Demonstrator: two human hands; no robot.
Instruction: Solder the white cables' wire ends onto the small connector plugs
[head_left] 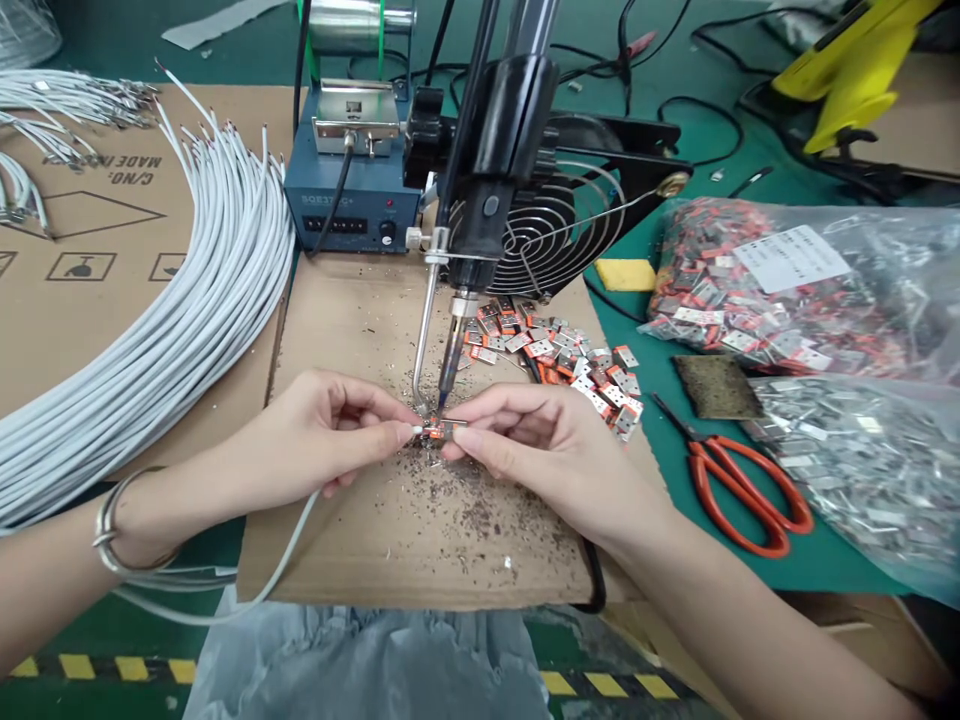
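Observation:
Between finger and thumb, my left hand [345, 430] pinches the end of a white cable [296, 535], whose length hangs down and loops to the left under my wrist. My right hand [532, 440] grips a small USB connector [447, 428] with an orange insulator. Cable end and connector meet right under the soldering iron [453, 350], whose tip points down at them. A thin metal solder feed tube [424, 340] comes down beside the tip. The exact contact at the joint is too small to make out.
Loose USB connectors [559, 360] lie behind my right hand. A bundle of white cables [225, 250] curves at left. A blue solder feeder [352, 200] and fan [562, 220] stand behind. Orange-handled scissors [750, 490], a brown pad [716, 387] and bags of parts [787, 270] lie right.

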